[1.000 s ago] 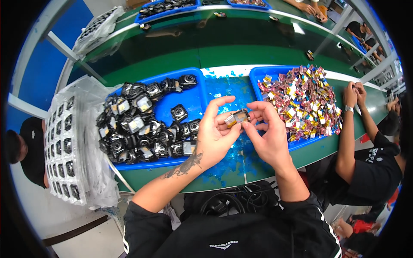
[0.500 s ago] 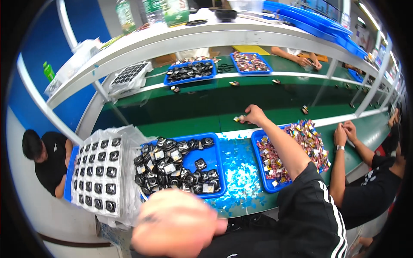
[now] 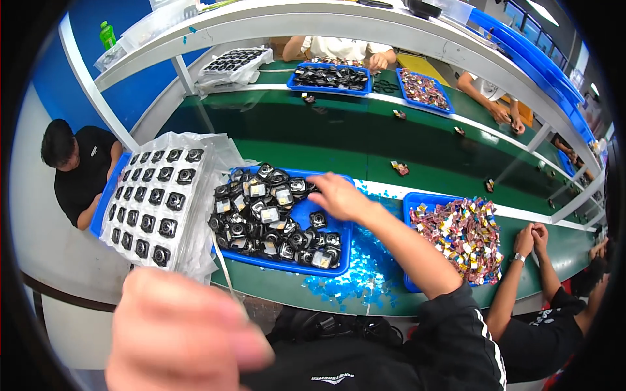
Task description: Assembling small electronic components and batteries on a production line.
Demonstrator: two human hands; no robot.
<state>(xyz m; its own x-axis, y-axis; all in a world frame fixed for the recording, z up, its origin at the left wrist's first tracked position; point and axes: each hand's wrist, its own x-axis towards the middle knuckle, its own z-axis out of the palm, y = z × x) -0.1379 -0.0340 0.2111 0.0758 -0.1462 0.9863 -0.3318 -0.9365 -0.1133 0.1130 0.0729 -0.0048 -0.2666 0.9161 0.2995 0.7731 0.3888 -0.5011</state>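
Large and blurred, my left hand is in the lower left, close to the camera; its fingers look curled, but any held thing is hidden. My right hand reaches over the far right edge of a blue tray, fingers stretched leftward and apart. Its fingertips are beside the heaped black camera-like modules, some with pale square labels. A single module lies below that hand on the bare tray bottom. Beyond, a small pink-and-yellow part rests on the green belt.
At left stands a stacked white tray of black modules in rows. Right of my forearm is a blue bin heaped with pink-and-yellow parts. Blue film scraps litter the bench. A white shelf rail crosses above. Co-workers sit left, right and opposite.
My right hand has left the small pink-and-yellow part on the green belt and come back to the module tray. My left hand has shifted left and lower. The whole view has turned somewhat.
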